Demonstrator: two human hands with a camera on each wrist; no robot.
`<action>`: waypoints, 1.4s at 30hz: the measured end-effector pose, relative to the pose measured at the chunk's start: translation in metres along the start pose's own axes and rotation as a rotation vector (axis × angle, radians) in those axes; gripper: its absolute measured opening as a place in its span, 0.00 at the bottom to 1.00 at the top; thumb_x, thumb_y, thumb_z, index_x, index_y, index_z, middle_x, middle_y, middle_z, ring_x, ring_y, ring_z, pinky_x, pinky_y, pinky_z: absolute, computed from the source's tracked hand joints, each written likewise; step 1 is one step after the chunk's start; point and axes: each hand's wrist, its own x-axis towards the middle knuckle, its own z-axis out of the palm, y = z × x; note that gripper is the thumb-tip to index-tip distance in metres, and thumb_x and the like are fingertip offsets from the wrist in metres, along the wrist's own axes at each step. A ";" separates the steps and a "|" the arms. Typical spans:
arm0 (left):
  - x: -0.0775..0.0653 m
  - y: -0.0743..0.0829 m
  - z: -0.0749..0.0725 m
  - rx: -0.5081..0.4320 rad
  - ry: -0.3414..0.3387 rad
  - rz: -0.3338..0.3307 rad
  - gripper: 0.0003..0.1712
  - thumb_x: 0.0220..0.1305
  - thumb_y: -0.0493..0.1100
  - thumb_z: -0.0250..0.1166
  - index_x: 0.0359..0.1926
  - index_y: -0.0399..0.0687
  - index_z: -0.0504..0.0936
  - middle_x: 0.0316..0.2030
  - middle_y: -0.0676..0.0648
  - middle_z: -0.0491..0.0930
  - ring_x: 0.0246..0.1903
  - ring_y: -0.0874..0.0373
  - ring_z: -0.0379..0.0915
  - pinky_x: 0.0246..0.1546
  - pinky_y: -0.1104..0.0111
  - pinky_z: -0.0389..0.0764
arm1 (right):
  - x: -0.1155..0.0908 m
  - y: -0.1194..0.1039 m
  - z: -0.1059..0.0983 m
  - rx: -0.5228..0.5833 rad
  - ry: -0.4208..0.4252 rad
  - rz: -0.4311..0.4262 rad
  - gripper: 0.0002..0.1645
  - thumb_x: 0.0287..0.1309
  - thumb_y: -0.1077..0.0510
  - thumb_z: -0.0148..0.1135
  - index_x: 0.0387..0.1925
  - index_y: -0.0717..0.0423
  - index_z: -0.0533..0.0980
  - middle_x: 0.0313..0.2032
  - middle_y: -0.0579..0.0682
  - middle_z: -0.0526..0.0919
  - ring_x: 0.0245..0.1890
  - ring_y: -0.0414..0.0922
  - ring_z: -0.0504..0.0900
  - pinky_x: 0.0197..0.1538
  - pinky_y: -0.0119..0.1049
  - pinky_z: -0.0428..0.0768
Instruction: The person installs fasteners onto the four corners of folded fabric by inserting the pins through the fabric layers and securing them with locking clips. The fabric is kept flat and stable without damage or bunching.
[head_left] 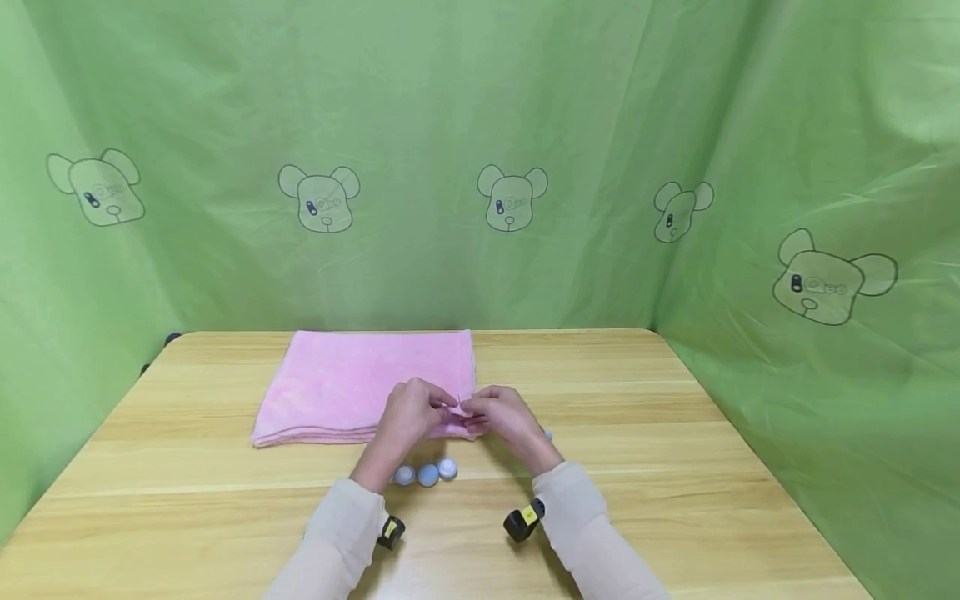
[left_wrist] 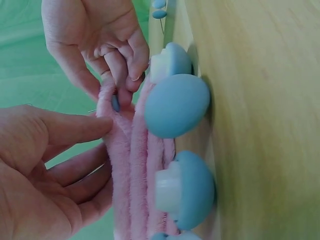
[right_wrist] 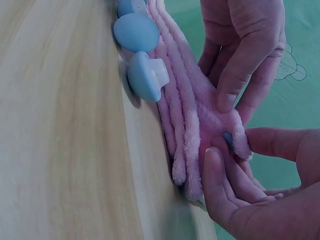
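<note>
A pink plush blanket (head_left: 360, 375) lies folded in several layers. At its near right corner, my left hand (head_left: 408, 412) pinches the top layer's edge between thumb and fingers. My right hand (head_left: 508, 414) grips the same corner, its thumb on the outer face and its fingers on the underside. Against those fingers sits the small blue head of a pin (right_wrist: 228, 139). The thin metal point pokes out through the cloth's upper face in the left wrist view. Close in front of the blanket stand several blue mushroom-shaped caps (left_wrist: 177, 106) with white stems.
Another blue-headed pin (left_wrist: 159, 14) lies on the table beyond the right hand, its needle showing. The wooden table (head_left: 637, 517) reaches back to a green curtain (head_left: 420, 275) with bear-head outlines. Black wrist cameras (head_left: 519, 525) sit on both sleeves.
</note>
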 end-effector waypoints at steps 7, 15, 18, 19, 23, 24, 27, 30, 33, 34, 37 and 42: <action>-0.001 0.005 -0.008 0.027 -0.042 -0.064 0.08 0.50 0.34 0.73 0.34 0.43 0.87 0.28 0.48 0.85 0.30 0.54 0.79 0.37 0.59 0.81 | -0.002 0.000 0.000 0.013 -0.005 -0.015 0.10 0.56 0.68 0.62 0.38 0.72 0.74 0.30 0.62 0.83 0.29 0.50 0.83 0.36 0.38 0.85; -0.005 0.014 -0.015 0.060 -0.139 -0.079 0.08 0.49 0.35 0.72 0.22 0.48 0.81 0.19 0.53 0.78 0.22 0.57 0.72 0.31 0.63 0.79 | -0.001 0.000 0.000 -0.009 0.013 -0.012 0.12 0.57 0.67 0.61 0.40 0.70 0.70 0.31 0.60 0.82 0.29 0.49 0.83 0.36 0.39 0.85; -0.008 0.020 -0.015 0.049 -0.219 -0.072 0.10 0.50 0.35 0.71 0.20 0.49 0.79 0.18 0.54 0.77 0.22 0.57 0.72 0.31 0.62 0.78 | -0.001 -0.001 -0.001 -0.004 0.010 -0.013 0.12 0.58 0.67 0.60 0.40 0.69 0.69 0.31 0.61 0.82 0.30 0.49 0.83 0.37 0.41 0.85; -0.009 0.022 -0.015 0.053 -0.243 -0.064 0.10 0.50 0.36 0.71 0.20 0.50 0.79 0.18 0.54 0.77 0.22 0.57 0.72 0.31 0.62 0.78 | -0.001 -0.001 -0.001 -0.004 0.009 -0.012 0.12 0.57 0.67 0.60 0.40 0.69 0.69 0.31 0.61 0.82 0.30 0.50 0.83 0.38 0.41 0.85; -0.014 0.029 -0.014 0.086 -0.337 -0.048 0.10 0.50 0.37 0.72 0.20 0.50 0.79 0.18 0.55 0.76 0.22 0.58 0.71 0.31 0.63 0.77 | -0.001 0.000 -0.003 -0.016 0.000 -0.009 0.13 0.57 0.67 0.60 0.42 0.69 0.68 0.32 0.62 0.83 0.32 0.52 0.83 0.40 0.44 0.84; -0.015 0.030 -0.014 0.097 -0.357 -0.045 0.10 0.50 0.37 0.72 0.20 0.50 0.79 0.18 0.55 0.76 0.22 0.58 0.71 0.30 0.64 0.76 | -0.001 0.000 -0.003 -0.019 -0.001 -0.007 0.14 0.57 0.67 0.60 0.42 0.68 0.68 0.32 0.61 0.83 0.33 0.52 0.83 0.41 0.45 0.84; -0.018 0.033 -0.014 0.122 -0.405 -0.056 0.11 0.49 0.38 0.73 0.19 0.50 0.79 0.18 0.54 0.76 0.21 0.58 0.71 0.26 0.65 0.76 | -0.001 0.001 -0.003 -0.025 -0.008 -0.006 0.16 0.56 0.67 0.60 0.44 0.68 0.67 0.32 0.61 0.82 0.33 0.51 0.83 0.41 0.45 0.84; -0.020 0.033 -0.013 0.142 -0.425 -0.064 0.12 0.48 0.38 0.74 0.18 0.51 0.78 0.18 0.54 0.76 0.21 0.59 0.71 0.24 0.66 0.75 | -0.001 0.001 -0.003 -0.021 -0.014 -0.014 0.19 0.54 0.69 0.59 0.48 0.68 0.66 0.30 0.61 0.82 0.31 0.51 0.83 0.39 0.44 0.84; -0.021 0.032 -0.010 0.159 -0.428 -0.053 0.12 0.47 0.38 0.74 0.18 0.52 0.78 0.19 0.55 0.76 0.21 0.59 0.71 0.24 0.67 0.75 | 0.000 0.001 -0.003 -0.027 -0.022 -0.025 0.23 0.51 0.70 0.57 0.51 0.67 0.65 0.28 0.61 0.82 0.29 0.50 0.83 0.36 0.43 0.84; -0.021 0.031 -0.010 0.161 -0.430 -0.052 0.12 0.46 0.38 0.74 0.18 0.52 0.78 0.19 0.55 0.76 0.21 0.59 0.71 0.24 0.67 0.75 | 0.000 0.001 -0.003 -0.031 -0.026 -0.026 0.23 0.51 0.70 0.57 0.51 0.67 0.66 0.27 0.61 0.82 0.28 0.50 0.83 0.36 0.43 0.84; -0.022 0.032 -0.009 0.162 -0.436 -0.047 0.12 0.45 0.37 0.74 0.18 0.51 0.77 0.18 0.55 0.76 0.20 0.59 0.71 0.23 0.67 0.75 | 0.001 0.001 -0.003 -0.065 -0.035 -0.025 0.20 0.53 0.69 0.56 0.50 0.65 0.70 0.27 0.58 0.80 0.28 0.49 0.81 0.36 0.43 0.84; -0.023 0.032 -0.008 0.172 -0.450 -0.054 0.12 0.44 0.35 0.75 0.18 0.49 0.77 0.19 0.54 0.76 0.21 0.59 0.71 0.22 0.68 0.75 | -0.002 -0.001 -0.002 -0.111 -0.046 -0.024 0.13 0.57 0.68 0.55 0.45 0.67 0.74 0.29 0.58 0.80 0.31 0.50 0.81 0.40 0.46 0.83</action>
